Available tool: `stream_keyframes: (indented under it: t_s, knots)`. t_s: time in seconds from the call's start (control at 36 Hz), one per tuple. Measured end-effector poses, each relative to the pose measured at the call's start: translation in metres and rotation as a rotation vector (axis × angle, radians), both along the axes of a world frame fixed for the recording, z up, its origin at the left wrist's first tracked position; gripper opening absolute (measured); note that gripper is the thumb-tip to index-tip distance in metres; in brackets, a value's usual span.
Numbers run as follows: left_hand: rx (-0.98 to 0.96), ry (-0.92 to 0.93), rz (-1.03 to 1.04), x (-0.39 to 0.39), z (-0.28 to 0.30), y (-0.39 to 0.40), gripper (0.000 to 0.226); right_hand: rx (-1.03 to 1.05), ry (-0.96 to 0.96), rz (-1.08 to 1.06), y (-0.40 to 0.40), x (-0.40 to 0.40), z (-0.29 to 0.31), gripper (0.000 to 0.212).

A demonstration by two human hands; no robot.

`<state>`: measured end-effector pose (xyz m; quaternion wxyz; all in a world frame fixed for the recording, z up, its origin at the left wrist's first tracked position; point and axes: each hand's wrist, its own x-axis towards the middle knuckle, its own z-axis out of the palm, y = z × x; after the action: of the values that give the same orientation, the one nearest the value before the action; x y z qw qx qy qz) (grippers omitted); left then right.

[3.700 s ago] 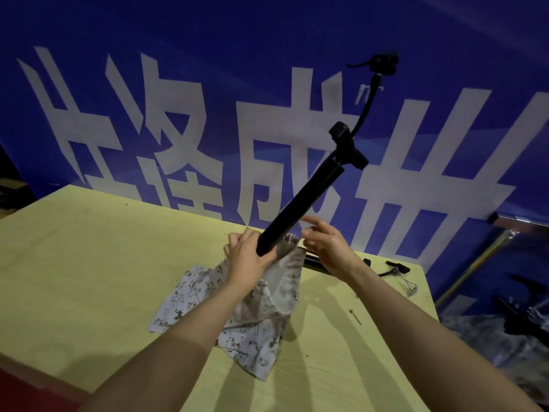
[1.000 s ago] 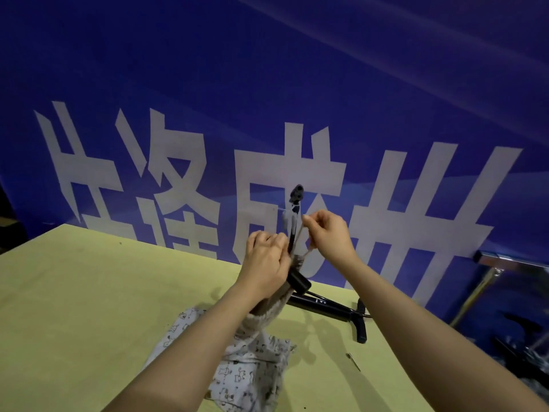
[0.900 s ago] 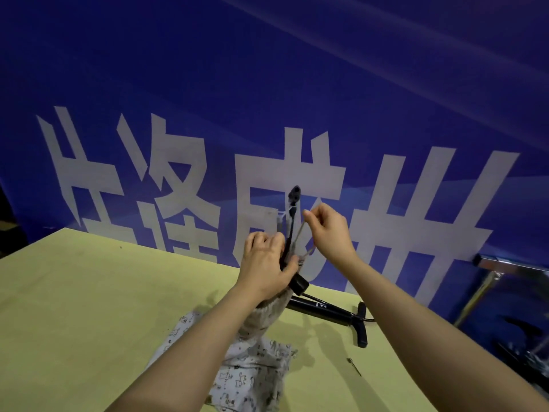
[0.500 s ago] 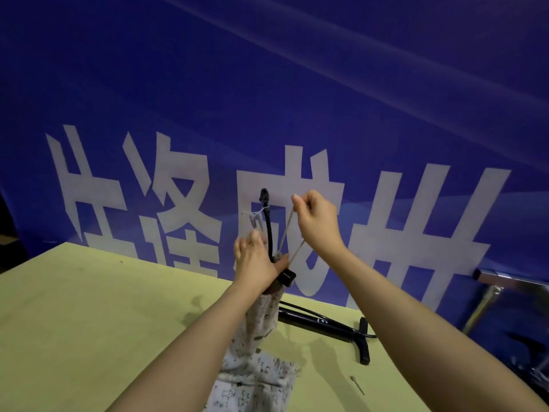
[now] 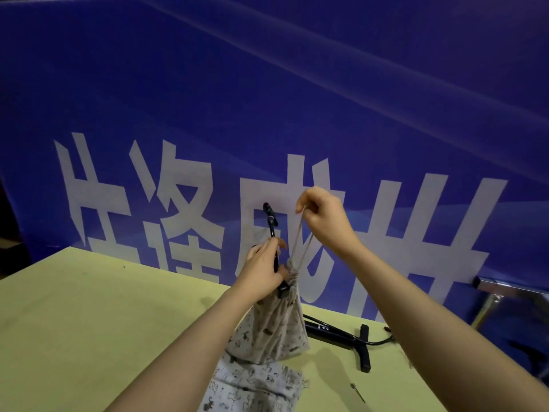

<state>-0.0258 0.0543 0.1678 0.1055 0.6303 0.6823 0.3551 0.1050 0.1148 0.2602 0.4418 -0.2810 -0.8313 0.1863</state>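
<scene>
A grey printed drawstring bag (image 5: 274,331) stands upright on the yellow table (image 5: 89,316), gathered tight at its neck. A black pump's thin hose and nozzle (image 5: 269,217) stick up out of the neck; the rest of it is hidden inside. My left hand (image 5: 263,269) grips the bunched neck together with the black shaft. My right hand (image 5: 322,217), higher and to the right, pinches the pale drawstring (image 5: 298,242), which runs taut down to the neck.
A second black pump (image 5: 341,334) with a T-shaped foot lies on the table behind the bag. A flat printed bag (image 5: 255,388) lies in front. A small pin (image 5: 358,396) rests near the right edge. A blue banner with white characters (image 5: 178,188) stands close behind.
The pump has sunk into the bag until only its hose shows. My right hand has pulled the drawstring up and to the right, closing the neck, and the bag now stands taller.
</scene>
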Motion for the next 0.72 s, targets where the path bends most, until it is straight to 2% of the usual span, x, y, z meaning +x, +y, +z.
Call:
stream_keyframes:
  t_s: [0.06, 0.14, 0.17, 0.25, 0.33, 0.47, 0.56, 0.64, 0.72]
  knots:
    - [-0.044, -0.014, -0.027, 0.001, 0.001, 0.000, 0.044, 0.026, 0.062, -0.023, 0.002, 0.000, 0.001, 0.031]
    - [-0.088, 0.006, -0.077, 0.007, 0.004, -0.001, 0.050, -0.078, 0.170, -0.030, -0.001, -0.002, -0.006, 0.008]
    - [-0.091, 0.024, -0.086, 0.010, 0.003, -0.001, 0.050, -0.149, 0.216, -0.040, -0.003, -0.003, -0.008, 0.007]
    - [-0.095, 0.086, -0.059, 0.017, -0.001, 0.002, 0.037, -0.274, 0.282, -0.134, 0.000, -0.005, -0.014, 0.038]
    - [-0.100, 0.158, 0.020, 0.019, -0.008, 0.008, 0.036, -0.176, 0.236, -0.200, -0.002, -0.001, -0.019, 0.049]
    - [-0.149, 0.281, 0.038, 0.022, -0.006, 0.013, 0.041, 0.135, 0.088, -0.291, -0.008, 0.012, -0.017, 0.045]
    - [-0.197, 0.359, 0.019, 0.029, -0.005, 0.010, 0.046, 0.270, 0.064, -0.324, -0.007, 0.020, -0.017, 0.041]
    - [-0.163, 0.425, 0.007, 0.033, -0.011, 0.005, 0.047, 0.214, 0.113, -0.333, -0.009, 0.023, -0.021, 0.043]
    - [-0.178, 0.398, 0.023, 0.036, -0.011, -0.001, 0.050, 0.026, 0.243, -0.301, -0.014, 0.027, -0.020, 0.048]
